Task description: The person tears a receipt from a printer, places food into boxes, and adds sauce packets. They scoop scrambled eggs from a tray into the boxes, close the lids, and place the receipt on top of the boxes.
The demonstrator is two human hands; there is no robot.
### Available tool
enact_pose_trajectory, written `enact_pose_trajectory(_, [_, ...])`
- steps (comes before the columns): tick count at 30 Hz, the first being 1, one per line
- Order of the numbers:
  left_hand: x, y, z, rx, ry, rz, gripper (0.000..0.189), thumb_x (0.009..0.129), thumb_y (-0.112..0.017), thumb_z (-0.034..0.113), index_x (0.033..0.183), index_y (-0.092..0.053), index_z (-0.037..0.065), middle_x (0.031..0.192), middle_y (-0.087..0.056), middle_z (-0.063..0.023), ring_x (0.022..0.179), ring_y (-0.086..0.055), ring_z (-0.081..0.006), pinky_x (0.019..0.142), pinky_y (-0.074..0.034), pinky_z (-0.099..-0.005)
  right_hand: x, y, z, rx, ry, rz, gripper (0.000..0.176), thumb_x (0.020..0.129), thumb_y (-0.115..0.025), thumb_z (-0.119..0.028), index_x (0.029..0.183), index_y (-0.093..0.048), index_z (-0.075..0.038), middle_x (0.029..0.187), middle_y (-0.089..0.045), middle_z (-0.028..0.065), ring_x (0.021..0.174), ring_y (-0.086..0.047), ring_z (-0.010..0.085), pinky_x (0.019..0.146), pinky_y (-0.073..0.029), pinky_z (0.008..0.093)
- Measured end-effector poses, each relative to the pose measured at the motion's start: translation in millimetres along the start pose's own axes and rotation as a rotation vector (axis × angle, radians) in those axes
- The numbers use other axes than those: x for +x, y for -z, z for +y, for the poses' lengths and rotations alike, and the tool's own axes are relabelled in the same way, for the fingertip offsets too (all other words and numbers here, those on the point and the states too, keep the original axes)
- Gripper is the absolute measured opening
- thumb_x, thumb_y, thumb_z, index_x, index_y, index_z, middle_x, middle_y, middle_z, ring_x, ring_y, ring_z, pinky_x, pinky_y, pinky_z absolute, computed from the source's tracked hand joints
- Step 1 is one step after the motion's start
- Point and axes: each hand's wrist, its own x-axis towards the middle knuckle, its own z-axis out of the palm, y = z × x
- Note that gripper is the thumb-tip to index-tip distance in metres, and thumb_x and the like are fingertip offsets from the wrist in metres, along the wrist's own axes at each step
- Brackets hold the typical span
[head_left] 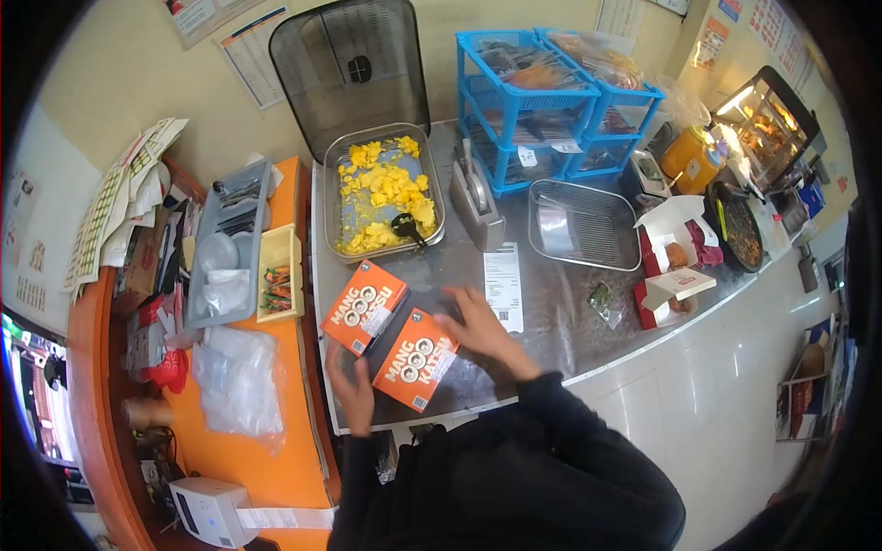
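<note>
Two orange takeaway boxes printed "Mang Katsu" sit side by side on the metal table: the farther box (354,298) and the nearer box (409,372). My left hand (353,393) is at the nearer box's left corner, fingers stretched upward and apart. On the other side, my right hand (485,331) reaches over that box's right corner, its fingers spread and not wrapped round anything. Whether the fingertips press on the cardboard cannot be made out. A printed receipt (502,285) lies flat just beyond my right hand.
Behind the boxes stands a tray (445,216) of yellow food with a black scoop (407,229). Blue basket racks (528,96), a wire-mesh tray (588,225) and opened food boxes (650,298) are farther right. An orange counter (299,386) adjoins on the left.
</note>
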Motion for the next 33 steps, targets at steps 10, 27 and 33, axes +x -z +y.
enact_pose_trajectory(10, [-83.2,-7.0,54.4,-0.377,0.478,-0.289,0.076,0.098,-0.048,0.022,0.15,0.003,0.003,0.148,-0.022,-0.0207,0.135,-0.028,-0.0263,0.11,-0.022,-0.0348,-53.7,19.5,-52.7,0.25,-0.287,-0.053,0.041,0.088,-0.064,-0.027,0.12,-0.056,-0.003,0.101,-0.06,0.0183,0.092,-0.059,0.0365,0.082,-0.048,0.0429])
enact_pose_trajectory(27, [34.1,-17.2,-25.6,0.033,-0.114,0.027,0.124,0.059,-0.086,0.0,0.148,0.0,0.008,0.143,-0.029,-0.0204,0.131,-0.035,-0.0309,0.108,-0.033,-0.0399,19.8,-15.7,76.1,-0.562,-0.228,0.401,0.055,0.092,-0.049,-0.025,0.141,-0.038,-0.003,0.145,-0.037,0.0194,0.136,-0.029,0.0386,0.109,-0.019,0.0582])
enact_pose_trajectory(33, [71.4,-1.9,-48.4,0.175,-0.286,-0.07,0.112,0.056,-0.09,0.011,0.141,-0.018,0.008,0.131,-0.038,-0.0163,0.12,-0.044,-0.0302,0.102,-0.037,-0.0419,-52.5,-36.5,56.6,-0.676,-0.144,0.099,0.058,0.093,-0.045,-0.03,0.144,-0.034,-0.006,0.152,-0.028,0.015,0.141,-0.021,0.0361,0.111,-0.013,0.0612])
